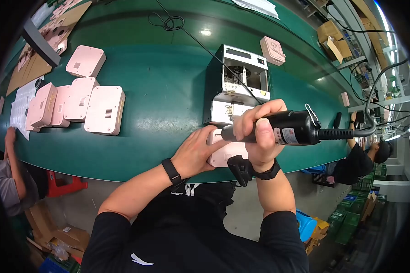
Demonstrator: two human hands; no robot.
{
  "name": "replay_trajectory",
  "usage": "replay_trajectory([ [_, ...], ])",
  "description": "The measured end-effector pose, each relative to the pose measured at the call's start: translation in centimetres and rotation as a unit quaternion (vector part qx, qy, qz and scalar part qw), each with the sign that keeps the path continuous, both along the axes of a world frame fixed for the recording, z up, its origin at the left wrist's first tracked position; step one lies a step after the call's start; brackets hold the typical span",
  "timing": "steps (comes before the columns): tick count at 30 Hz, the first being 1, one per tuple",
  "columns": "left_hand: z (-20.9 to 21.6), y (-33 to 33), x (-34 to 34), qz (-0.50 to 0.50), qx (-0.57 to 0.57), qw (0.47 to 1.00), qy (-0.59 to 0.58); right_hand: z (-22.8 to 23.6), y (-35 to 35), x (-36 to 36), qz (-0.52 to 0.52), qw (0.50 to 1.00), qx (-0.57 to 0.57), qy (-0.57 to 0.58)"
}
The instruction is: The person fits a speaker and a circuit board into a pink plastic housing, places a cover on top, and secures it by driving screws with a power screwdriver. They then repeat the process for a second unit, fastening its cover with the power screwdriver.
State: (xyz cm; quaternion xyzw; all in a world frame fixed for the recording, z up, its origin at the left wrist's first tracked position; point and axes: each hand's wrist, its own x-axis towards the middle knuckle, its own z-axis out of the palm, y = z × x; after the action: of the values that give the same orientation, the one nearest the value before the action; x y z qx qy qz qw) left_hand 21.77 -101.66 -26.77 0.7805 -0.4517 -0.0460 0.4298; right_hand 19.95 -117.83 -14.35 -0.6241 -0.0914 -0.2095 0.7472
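Note:
A pink square plastic housing lies on the green bench top right before me. My left hand grips its left side, thumb across the top and fingers along the edge. In my right hand is a black corded electric screwdriver, fingers wrapped round its body. The tool is tilted, its grey nose pointing left over the housing near my left thumb. Whether the bit touches a screw I cannot tell. Just beyond stands a black and silver screw feeder, partly hidden by my right hand.
Several pink housings sit at the left of the bench; another pink unit stands beyond the feeder. The screwdriver's thick cable rises at the right, and a thin black cord crosses the feeder. Other people sit at both sides.

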Motion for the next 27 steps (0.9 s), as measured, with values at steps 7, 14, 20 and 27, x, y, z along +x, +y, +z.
replay_trajectory([
  [7,0.3,0.2,0.0,0.003,0.000,1.000,-0.008,0.0,0.4,0.3,-0.016,1.000,-0.002,-0.005],
  [14,1.2,2.8,0.1,0.053,0.038,0.998,0.004,2.4,-3.1,0.4,-0.097,0.994,0.007,-0.058],
  [20,1.4,3.6,0.1,0.062,0.047,0.997,0.011,2.4,-4.2,1.9,-0.128,0.990,-0.041,-0.044],
  [27,0.9,3.7,0.3,0.067,0.037,0.997,-0.004,2.5,-4.3,-3.1,-0.093,0.995,0.000,0.017],
])
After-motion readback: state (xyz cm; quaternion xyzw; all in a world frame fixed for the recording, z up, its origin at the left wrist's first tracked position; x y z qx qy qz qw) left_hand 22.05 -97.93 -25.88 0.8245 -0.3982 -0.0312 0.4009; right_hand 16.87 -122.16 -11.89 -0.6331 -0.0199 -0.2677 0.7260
